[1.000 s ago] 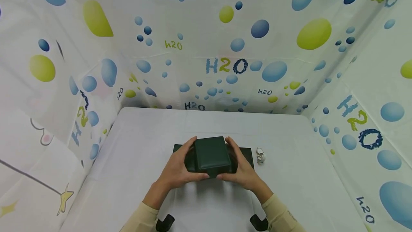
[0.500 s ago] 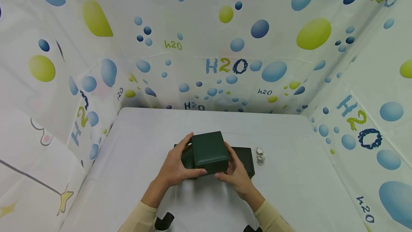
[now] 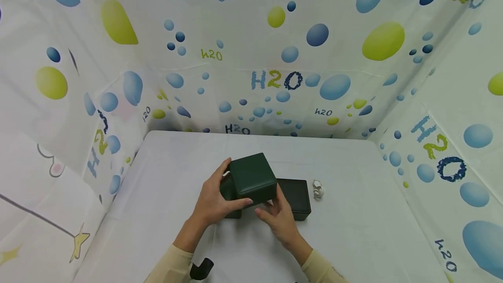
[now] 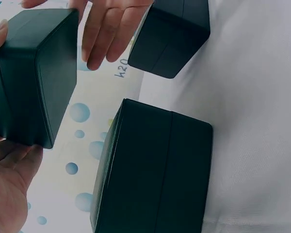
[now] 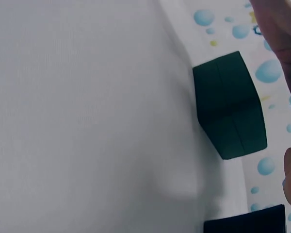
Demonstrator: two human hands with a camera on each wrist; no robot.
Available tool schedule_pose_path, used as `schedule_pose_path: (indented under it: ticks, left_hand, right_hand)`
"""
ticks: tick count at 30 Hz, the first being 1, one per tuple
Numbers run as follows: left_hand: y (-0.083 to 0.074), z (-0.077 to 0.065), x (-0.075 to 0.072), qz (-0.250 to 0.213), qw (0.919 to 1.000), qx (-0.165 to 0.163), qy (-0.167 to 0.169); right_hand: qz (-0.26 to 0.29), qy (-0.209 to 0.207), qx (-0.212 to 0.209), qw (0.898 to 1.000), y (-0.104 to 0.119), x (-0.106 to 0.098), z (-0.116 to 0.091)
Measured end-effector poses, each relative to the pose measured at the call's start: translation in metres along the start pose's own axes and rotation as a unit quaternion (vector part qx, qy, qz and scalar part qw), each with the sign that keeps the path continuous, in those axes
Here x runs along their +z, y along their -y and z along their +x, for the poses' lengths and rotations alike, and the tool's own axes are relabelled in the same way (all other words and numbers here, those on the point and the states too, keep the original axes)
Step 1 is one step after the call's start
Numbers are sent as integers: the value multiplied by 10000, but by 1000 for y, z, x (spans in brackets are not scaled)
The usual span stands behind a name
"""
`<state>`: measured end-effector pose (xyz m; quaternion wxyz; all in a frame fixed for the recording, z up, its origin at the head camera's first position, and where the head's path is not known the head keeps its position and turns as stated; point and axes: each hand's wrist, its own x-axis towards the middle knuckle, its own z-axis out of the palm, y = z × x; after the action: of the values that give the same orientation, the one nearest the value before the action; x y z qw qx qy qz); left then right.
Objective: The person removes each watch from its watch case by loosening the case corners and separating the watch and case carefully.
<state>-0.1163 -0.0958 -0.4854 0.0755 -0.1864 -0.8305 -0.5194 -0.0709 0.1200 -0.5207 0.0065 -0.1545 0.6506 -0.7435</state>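
Note:
My left hand (image 3: 210,200) grips a dark green, leather-like box (image 3: 253,178) above the table, thumb along its near face. My right hand (image 3: 279,222) is at the box's right side, fingers extended with a fingertip right at its edge. The left wrist view shows several right-hand fingers (image 4: 106,36) straight and apart from the held box. On the table, a second green box (image 3: 228,191) stands mostly hidden behind the left hand and the held box. A dark box (image 3: 295,198) stands to the right, behind the right hand.
A silver wristwatch (image 3: 317,190) lies to the right of the dark box. White cloth covers the table (image 3: 353,230). Behind and beside it hangs a curtain (image 3: 243,34) with bubbles and H2O lettering. A black wrist mount (image 3: 202,270) shows below the left sleeve.
The green box has risen and moved left in the left hand, tilting a little. My right hand has shifted left and loosened from it, uncovering the dark box on the right.

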Motion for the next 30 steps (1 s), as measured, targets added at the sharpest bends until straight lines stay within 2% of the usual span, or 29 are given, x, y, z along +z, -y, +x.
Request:
schedule_pose_path:
  ticks: [4,9,14,19,22,27,30]
  left_hand:
    - [-1,1,2,43,9997,-111,-195]
    - [-1,3,5,-2,9993,-176,-325]
    - [-5,3,8,-35,9993,-197,-318]
    - [-10,4,11,-72,9995,-175,-272]
    - [-12,5,12,-116,9995,-181,-249]
    - [-12,4,15,-67,9995,-83,-280]
    - [-11,4,15,-10,9994,-33,-358]
  right_hand:
    - [687,-210,328,9969,1,8,-2]
    - [1454,-370,870,9848,0,20,-3]
    - [2499,-310,1191,9604,0,29,-3]
    - [3383,-183,1153,9338,-4,31,0]
    - [3669,-148,1021,9245,-8,31,1]
    - [3862,-116,905,9179,-8,30,5]
    - [3641,-308,752,9278,-7,30,5]
